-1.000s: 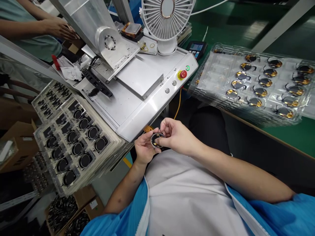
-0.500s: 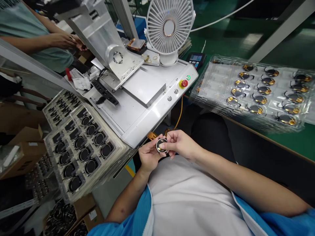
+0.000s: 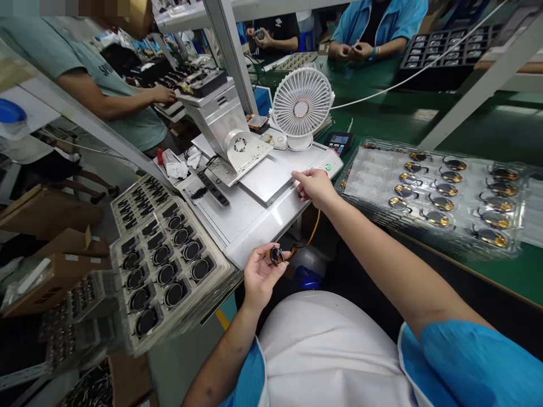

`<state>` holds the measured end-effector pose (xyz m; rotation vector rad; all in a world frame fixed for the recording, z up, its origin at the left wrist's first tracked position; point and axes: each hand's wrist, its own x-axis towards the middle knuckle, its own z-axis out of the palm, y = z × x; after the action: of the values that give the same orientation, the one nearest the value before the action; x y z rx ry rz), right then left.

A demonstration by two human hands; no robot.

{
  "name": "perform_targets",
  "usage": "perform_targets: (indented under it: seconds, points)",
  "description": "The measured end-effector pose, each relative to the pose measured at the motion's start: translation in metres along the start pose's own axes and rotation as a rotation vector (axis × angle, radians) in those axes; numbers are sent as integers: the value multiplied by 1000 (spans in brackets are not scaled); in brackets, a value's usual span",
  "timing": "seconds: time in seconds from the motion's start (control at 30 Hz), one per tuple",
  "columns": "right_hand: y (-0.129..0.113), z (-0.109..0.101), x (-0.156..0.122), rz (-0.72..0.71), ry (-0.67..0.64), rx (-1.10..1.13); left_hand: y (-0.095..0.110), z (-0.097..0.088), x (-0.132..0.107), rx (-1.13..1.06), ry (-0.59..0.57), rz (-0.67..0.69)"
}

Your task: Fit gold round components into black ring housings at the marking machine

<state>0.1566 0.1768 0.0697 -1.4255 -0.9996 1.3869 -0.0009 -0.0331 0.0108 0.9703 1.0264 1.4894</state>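
Note:
My left hand [image 3: 262, 278] holds a small round watch case [image 3: 277, 255] with a dark face and a metal rim, gripped by its edge between thumb and fingers, just in front of the machine. My right hand [image 3: 316, 186] is over the front panel of the white machine [image 3: 254, 243], close to the corner of its raised metal plate [image 3: 265, 183]. Its fingers are curled together and hide part of the panel; whether they hold anything is not visible. Beside the right hand glows a green-lit button [image 3: 328, 167].
To the left, stacked trays [image 3: 169, 294] hold round black cases. Clear plastic trays [image 3: 462, 181] with round dark and gold parts lie at right. A white fan [image 3: 302, 107], a small display device [image 3: 339, 141] and a metal fixture [image 3: 229, 130] stand behind. Co-workers sit and stand farther off.
My right hand has left the watch case and moved up and forward to the machine's panel. The left hand still holds the case, now alone. The view has tilted upward.

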Motion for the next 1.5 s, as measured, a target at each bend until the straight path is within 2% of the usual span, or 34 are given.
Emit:
perform_targets:
  seconds: [0.07,0.17,0.27,0.4,0.47,0.53,0.83,1.03,1.13,1.2,1.27,1.3,1.33,1.37,1.4,1.5]
  points:
    - [-6,-1,11,-14,-10,-3,1,-3,-1,77,3,45]
    - [-4,-4,-3,-93,-36,19,1,-4,-2,201,32,148]
    - [9,-12,-46,-161,-215,11,0,-2,-3,344,43,265]
    - [35,-23,-110,-15,-525,-53,0,2,-2,496,43,361]
    - [45,-25,-130,57,-586,-77,1,3,-1,556,38,373]
    - [52,-26,-140,69,-582,-104,1,5,0,601,30,386]
    - [52,-22,-139,25,-520,-155,4,7,-1,655,55,361]
    - [58,-23,-136,39,-529,-178,3,5,0,644,45,394]
    - [63,-21,-135,-7,-476,-155,0,6,0,627,43,391]
    - [66,-21,-136,18,-486,-93,-4,9,-1,605,31,383]
    - [67,-31,-135,82,-540,-15,-8,12,-3,581,-30,385]
    - [67,-43,-135,87,-536,7,-9,13,-3,574,-74,391]
    - [66,-60,-136,60,-478,8,-11,13,-4,571,-115,399]
    - [63,-84,-137,7,-352,-19,-11,12,-4,573,-142,404]
    - [60,-111,-140,-63,-168,-73,-11,10,-4,579,-151,404]
    - [44,-203,-149,-196,551,-342,-4,1,-1,618,-114,381]
